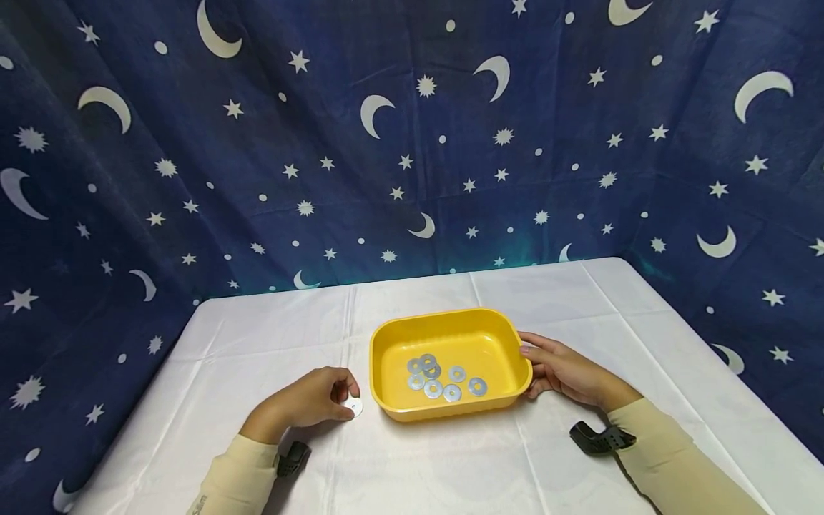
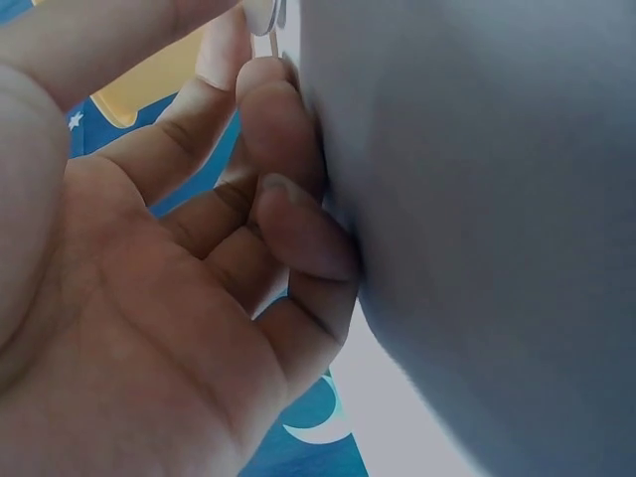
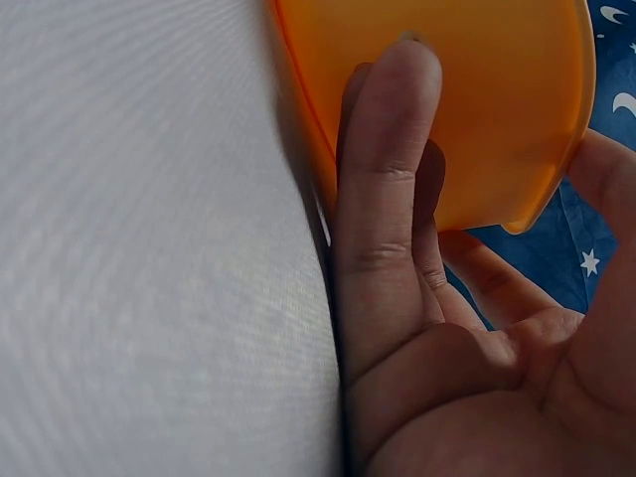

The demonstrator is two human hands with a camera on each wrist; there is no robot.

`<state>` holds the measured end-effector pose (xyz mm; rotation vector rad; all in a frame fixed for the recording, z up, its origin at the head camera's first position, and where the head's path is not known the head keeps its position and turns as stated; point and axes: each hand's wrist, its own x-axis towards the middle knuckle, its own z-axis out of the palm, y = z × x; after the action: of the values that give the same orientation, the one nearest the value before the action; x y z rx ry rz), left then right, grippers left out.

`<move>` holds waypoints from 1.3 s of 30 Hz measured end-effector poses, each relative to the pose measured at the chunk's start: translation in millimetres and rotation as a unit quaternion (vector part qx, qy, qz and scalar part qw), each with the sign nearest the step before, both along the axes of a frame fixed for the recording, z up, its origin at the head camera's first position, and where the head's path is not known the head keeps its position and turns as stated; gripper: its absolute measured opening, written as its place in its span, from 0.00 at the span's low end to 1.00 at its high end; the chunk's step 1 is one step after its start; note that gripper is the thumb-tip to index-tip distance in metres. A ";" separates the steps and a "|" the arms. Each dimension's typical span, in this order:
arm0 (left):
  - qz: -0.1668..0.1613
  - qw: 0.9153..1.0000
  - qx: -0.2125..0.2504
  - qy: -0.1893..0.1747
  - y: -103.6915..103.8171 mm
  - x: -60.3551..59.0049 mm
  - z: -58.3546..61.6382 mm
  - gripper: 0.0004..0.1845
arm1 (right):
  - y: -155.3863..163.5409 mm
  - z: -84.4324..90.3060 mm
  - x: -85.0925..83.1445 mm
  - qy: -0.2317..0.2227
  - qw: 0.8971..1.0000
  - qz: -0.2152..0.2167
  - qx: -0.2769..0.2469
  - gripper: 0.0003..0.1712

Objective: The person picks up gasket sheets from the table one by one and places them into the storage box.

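From the head view I see my left hand (image 1: 309, 402) low and left of centre in the frame, fingers curled on the white tablecloth (image 1: 257, 343), pinching a single metal washer (image 1: 353, 407) between thumb and fingertips right at the cloth. The left wrist view shows the same thing from close in: the fingers (image 2: 288, 149) are bent with their tips pressed against the cloth, and the washer's edge (image 2: 266, 14) peeks out at the very top of the frame between thumb and forefinger. That washer sits just beside the left wall of the yellow tray (image 1: 450, 325), not inside it. My right hand (image 1: 566, 372) is at the tray's right end, in the lower right of centre, with the thumb on the rim and the fingers wrapped under the side. In the right wrist view the fingers (image 3: 383, 199) lie straight along the orange-yellow outer wall, touching it, with the thumb at the far right edge of the frame. Inside the tray, a loose cluster of washers (image 1: 440, 378) lies on the bottom, several of them touching or overlapping.
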<state>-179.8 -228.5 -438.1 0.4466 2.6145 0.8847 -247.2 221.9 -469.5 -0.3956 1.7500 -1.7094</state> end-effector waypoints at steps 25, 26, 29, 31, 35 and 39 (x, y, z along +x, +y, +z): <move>-0.017 0.999 0.039 0.026 -8.8 -2.7 5.4 0.07 | 1.5 -1.1 -0.6 0.002 1.000 -0.004 0.008 0.41; -0.015 0.999 0.040 0.029 -9.7 -2.8 6.6 0.07 | 1.0 -1.3 -0.7 0.001 1.000 -0.004 0.008 0.41; -0.013 0.998 0.042 0.038 -12.2 -3.6 11.7 0.07 | 0.4 -1.1 -0.2 0.002 1.000 -0.003 0.010 0.41; -0.011 0.998 0.040 0.046 -13.2 -4.2 16.2 0.07 | 0.6 -0.8 0.2 0.002 1.000 -0.004 0.011 0.41; -0.010 0.998 0.035 0.057 -13.4 -5.1 26.2 0.06 | 1.3 -0.2 0.3 0.002 1.000 -0.005 0.011 0.42; -0.008 0.997 0.034 0.068 -11.3 -5.8 36.8 0.06 | 1.3 -0.1 0.1 0.001 1.000 -0.004 0.010 0.42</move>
<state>-185.5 -239.8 -401.3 0.5643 2.7048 0.9709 -247.1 223.1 -469.6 -0.3831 1.7709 -1.6974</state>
